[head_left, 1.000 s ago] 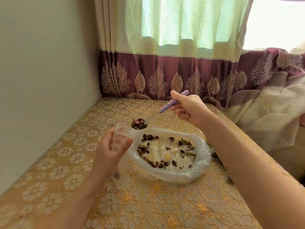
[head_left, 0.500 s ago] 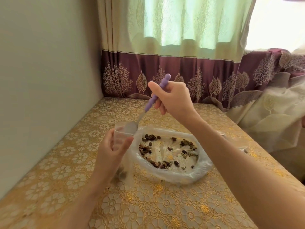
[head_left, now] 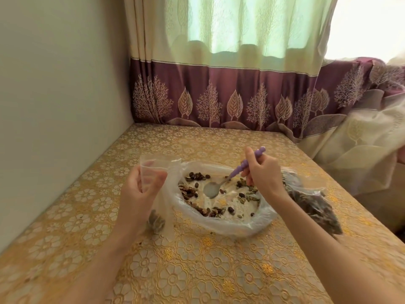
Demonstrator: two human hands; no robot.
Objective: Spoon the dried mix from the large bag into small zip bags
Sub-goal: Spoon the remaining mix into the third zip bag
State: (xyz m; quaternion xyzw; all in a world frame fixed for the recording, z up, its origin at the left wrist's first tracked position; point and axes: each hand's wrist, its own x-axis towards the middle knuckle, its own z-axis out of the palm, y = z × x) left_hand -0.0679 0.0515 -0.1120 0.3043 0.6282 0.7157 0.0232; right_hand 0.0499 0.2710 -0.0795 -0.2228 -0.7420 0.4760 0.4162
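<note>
You are at the scooping step: your right hand [head_left: 262,174] grips the purple handle of the spoon [head_left: 232,176], thumb on top and fingers curled under, and the bowl of the spoon sits empty, low over the pale middle of the large bag [head_left: 221,223], which lies spread open on the worktop [head_left: 197,270] with its rim rolled down. What is left of the dried mix [head_left: 190,191] lies thin, in a ring round the edges: a dark cluster on the side nearer your left hand, some greenish pieces just beside your right hand, and a scattering along the near rim. Your left hand [head_left: 140,194] holds the small zip bag [head_left: 156,172] upright just beside the large bag, fingers curled round its upper part so the mouth stands open; a little of the mix already sits at the bottom of it, near the worktop. A filled bag [head_left: 313,205] of dark contents lies past your right forearm. The next move, as I judge it, calls for sliding the spoon sideways into one of the clusters rather than the bare middle, getting under the pieces without snagging the soft plastic, then lifting it level across to the open mouth. Keep the mouth of the small bag wide and steady, since its thin walls look ready to fold shut.
</note>
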